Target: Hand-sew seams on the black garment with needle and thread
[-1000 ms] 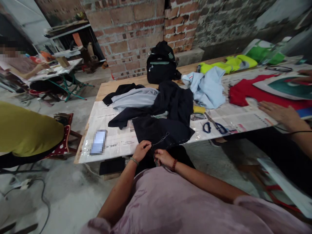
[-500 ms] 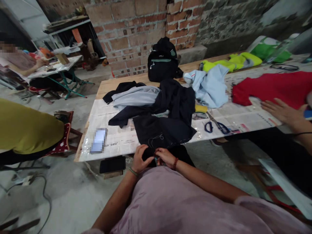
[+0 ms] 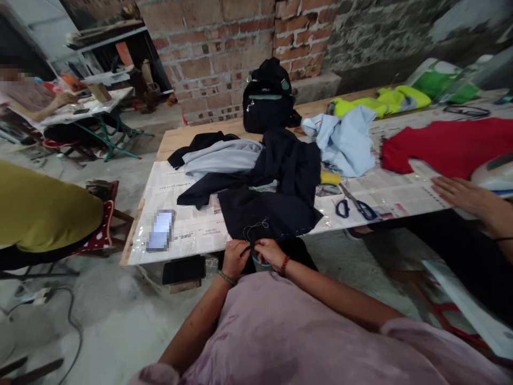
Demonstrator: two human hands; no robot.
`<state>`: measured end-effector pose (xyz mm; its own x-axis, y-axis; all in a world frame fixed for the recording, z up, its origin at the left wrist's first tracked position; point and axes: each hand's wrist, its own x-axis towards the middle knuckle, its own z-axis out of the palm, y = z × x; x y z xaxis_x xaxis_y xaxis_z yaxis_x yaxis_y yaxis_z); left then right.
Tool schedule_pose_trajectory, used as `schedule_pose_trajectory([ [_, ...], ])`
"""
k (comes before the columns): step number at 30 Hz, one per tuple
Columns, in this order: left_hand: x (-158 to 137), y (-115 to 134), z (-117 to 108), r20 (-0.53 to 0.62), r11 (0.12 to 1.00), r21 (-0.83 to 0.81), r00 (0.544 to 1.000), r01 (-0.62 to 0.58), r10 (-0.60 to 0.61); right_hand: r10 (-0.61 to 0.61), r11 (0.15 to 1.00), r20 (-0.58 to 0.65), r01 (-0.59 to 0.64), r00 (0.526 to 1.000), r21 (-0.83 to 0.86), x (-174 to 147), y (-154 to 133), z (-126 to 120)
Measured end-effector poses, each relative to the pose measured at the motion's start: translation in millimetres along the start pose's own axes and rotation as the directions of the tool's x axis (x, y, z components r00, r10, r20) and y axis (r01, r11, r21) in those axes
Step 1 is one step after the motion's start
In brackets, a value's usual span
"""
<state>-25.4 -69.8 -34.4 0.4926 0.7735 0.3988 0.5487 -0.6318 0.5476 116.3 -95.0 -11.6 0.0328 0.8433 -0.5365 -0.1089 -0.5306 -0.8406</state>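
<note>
A black trouser-like garment (image 3: 260, 211) lies over the near table edge, with loose white thread (image 3: 256, 230) curled on top and a row of white stitches along its hem. My left hand (image 3: 235, 258) pinches the hem at the edge. Close beside it, my right hand (image 3: 271, 253) has its fingers closed on the same cloth. A needle, if there is one, is too small to see. Dark cloth and a pale grey piece (image 3: 224, 156) lie heaped behind. To the right, dark-handled scissors (image 3: 358, 202) rest near a yellow item (image 3: 329, 178).
A phone (image 3: 160, 230) lies left on the newspaper-covered table (image 3: 188, 227). A black backpack (image 3: 267, 99), light blue cloth (image 3: 344, 140) and a neon vest (image 3: 385, 101) sit behind. At right, another person's hand (image 3: 460, 193) is near red cloth (image 3: 444, 147) and an iron (image 3: 495, 172).
My left hand's spread fingers have closed onto the cloth, nearer my right hand. At right, the iron has come into view on the red cloth, and the other person's hand has shifted slightly down.
</note>
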Motion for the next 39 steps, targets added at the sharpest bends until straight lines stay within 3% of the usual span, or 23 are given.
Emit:
schedule_pose_trajectory([
  [7,3.2,2.3,1.3,-0.063,0.995,-0.034,0.993,0.095,-0.097,-0.076,0.997,0.050,0.077,0.996,-0.019,-2.4,4.3,0.0],
  [13,3.7,2.8,3.5,-0.062,0.989,-0.065,0.989,0.130,-0.134,-0.064,0.997,0.088,0.060,0.994,0.043,-10.5,6.1,-7.4],
  [19,5.3,-0.1,-2.1,0.031,0.976,-0.148,0.987,0.160,-0.157,0.001,1.000,0.198,0.002,0.980,-0.016,-10.8,-3.2,-6.6],
  [34,5.2,-5.0,3.0,-0.015,0.994,-0.097,0.999,0.040,-0.042,-0.052,0.999,0.081,0.051,0.995,0.003,-0.7,1.2,-2.6],
  [39,4.9,-0.8,5.8,-0.065,0.997,-0.051,0.996,0.051,-0.054,-0.115,0.993,0.051,0.115,0.992,-0.011,-1.6,6.2,-2.0],
])
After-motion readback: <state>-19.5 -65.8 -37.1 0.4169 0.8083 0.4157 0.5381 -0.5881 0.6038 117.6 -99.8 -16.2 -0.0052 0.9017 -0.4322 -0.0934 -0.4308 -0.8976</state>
